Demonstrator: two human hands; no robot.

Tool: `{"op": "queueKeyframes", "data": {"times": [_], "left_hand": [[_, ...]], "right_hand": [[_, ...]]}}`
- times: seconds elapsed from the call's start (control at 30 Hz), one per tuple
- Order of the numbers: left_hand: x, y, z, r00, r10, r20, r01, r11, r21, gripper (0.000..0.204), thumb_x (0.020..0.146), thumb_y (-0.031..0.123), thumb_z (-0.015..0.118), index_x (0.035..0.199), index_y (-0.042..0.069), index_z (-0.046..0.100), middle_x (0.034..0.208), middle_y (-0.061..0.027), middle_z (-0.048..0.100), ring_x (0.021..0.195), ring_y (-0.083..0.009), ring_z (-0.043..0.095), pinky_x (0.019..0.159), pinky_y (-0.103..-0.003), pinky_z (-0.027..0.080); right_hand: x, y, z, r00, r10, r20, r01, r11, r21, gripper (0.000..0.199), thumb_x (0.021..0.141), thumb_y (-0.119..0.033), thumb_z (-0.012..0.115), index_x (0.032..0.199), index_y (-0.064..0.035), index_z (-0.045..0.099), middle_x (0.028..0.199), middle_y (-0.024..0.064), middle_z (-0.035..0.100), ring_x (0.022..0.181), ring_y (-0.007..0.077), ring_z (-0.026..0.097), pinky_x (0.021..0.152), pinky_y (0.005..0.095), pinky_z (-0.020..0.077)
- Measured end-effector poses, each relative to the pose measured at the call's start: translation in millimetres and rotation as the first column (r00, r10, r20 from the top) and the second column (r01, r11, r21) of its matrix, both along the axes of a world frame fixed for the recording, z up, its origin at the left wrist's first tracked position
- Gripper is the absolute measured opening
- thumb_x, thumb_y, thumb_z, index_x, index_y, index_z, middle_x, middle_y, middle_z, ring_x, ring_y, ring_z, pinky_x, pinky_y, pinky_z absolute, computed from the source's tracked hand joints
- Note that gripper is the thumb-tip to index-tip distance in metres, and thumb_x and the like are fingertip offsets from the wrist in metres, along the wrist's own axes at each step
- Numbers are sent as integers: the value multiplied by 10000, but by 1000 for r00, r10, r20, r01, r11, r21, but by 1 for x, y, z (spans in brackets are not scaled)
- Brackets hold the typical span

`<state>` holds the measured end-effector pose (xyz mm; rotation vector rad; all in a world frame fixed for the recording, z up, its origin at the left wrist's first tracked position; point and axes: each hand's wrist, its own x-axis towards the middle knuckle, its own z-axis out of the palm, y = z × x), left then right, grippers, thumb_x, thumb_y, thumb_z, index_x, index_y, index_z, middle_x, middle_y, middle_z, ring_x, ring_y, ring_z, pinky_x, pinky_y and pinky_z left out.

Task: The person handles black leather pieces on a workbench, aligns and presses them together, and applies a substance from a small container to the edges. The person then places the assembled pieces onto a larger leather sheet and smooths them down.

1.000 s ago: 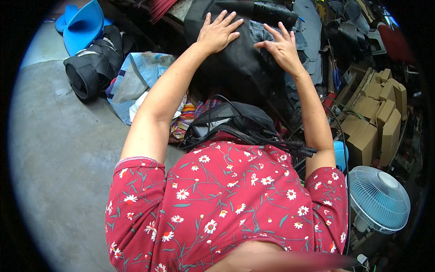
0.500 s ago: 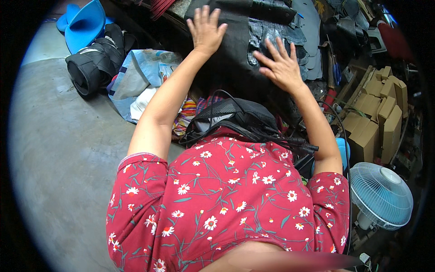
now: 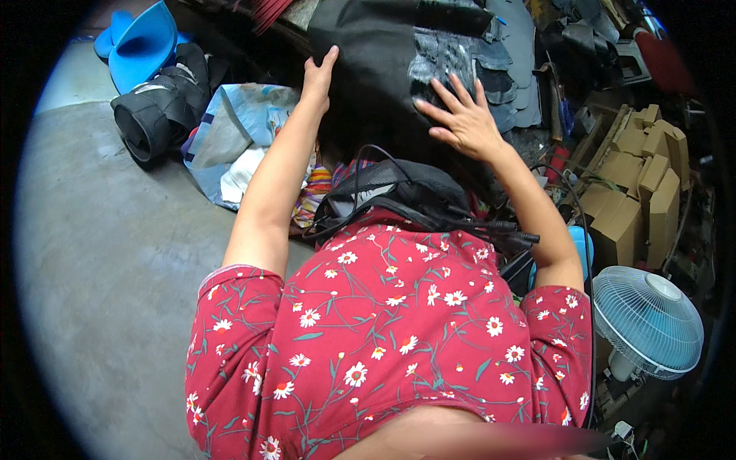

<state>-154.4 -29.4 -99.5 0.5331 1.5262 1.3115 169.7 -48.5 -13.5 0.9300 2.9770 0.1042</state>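
Fingers point(image 3: 448, 92) of my right hand point(image 3: 464, 123) are spread wide and laid flat on the black fabric sheet point(image 3: 368, 61), closing on nothing; the palm presses near the sheet's right part, just beside a patch of grey denim pieces point(image 3: 460, 54); my left hand point(image 3: 318, 73) lies at the sheet's left edge, fingers extended and close together, thumb apart, and whether it pinches the edge or only rests against it I cannot tell. Black fabric sheet: spread at top centre of the head view, sloping from the upper rim toward me, with both hands on it and well apart from each other. Below the hands, a black mesh bag point(image 3: 399, 192) with cables sits against my chest, above the red flowered shirt point(image 3: 391, 337). To my left, on the grey concrete floor point(image 3: 115, 291): a light blue printed bag point(image 3: 238, 130) just beside the left forearm; a rolled black bundle point(image 3: 157, 115) beyond it; a blue plastic scoop-shaped item point(image 3: 142, 50) at the upper rim. To my right: stacked brown cardboard boxes point(image 3: 636, 192); a pale blue table fan point(image 3: 648, 322) near the lower right; assorted dark scraps point(image 3: 583, 38) at the upper right, too cluttered to identify singly.
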Motion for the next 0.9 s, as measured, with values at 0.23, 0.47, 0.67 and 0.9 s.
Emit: {"op": "queueKeyframes", "data": {"times": [0.23,0.47,0.67,0.9], "left_hand": [[-14,-12,30,982,-67,-176,89,988,123,539,777,241,804,1167,-61,588,1101,-143,673,1001,-202,633,888,-320,490],[-7,-19,60,955,-250,-162,285,925,252,479,831,79,690,1271,-55,557,1154,-97,667,1034,-164,619,924,-275,465],[-4,-22,67,898,-344,-274,424,843,331,434,893,64,654,1305,-27,555,1154,-61,665,1026,-126,602,926,-261,458],[-5,-28,71,902,-229,-365,356,873,334,383,898,46,643,1268,-27,578,1090,-47,683,964,-120,612,882,-261,472]], "right_hand": [[31,55,24,809,-355,-468,14,809,-588,473,1023,-454,374,1091,-133,716,1217,41,653,1445,338,270,1167,542,160],[-7,144,12,429,-723,-542,657,661,-362,674,833,-321,667,1444,-186,417,1235,66,654,1190,326,536,1031,475,379],[-23,163,13,511,-814,-275,757,578,-306,820,767,-220,672,1512,-237,329,1126,-31,701,1130,270,588,961,470,441],[-19,155,1,583,-682,-442,675,709,-203,863,758,-202,692,1524,-238,297,1094,19,685,1094,297,584,962,494,423]]}}
